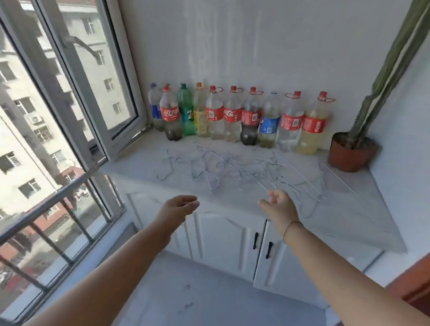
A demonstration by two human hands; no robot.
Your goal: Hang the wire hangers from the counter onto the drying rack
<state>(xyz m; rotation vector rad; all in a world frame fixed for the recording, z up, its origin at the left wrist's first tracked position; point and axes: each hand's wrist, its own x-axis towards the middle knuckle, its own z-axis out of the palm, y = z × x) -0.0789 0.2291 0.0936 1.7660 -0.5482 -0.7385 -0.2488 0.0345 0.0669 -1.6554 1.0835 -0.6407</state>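
Several thin white wire hangers (233, 171) lie scattered and overlapping on the pale marble counter (354, 218). My left hand (180, 207) hovers in front of the counter's front edge, fingers loosely curled, holding nothing. My right hand (279, 206) reaches over the front part of the counter, just short of the nearest hangers, fingers loosely curled and empty. No drying rack is in view.
A row of several plastic soda bottles (238, 117) lines the back wall. A tall cactus in a brown pot (350, 154) stands at the back right. An open window with a railing (59, 198) is on the left. White cabinet doors (230, 242) sit under the counter.
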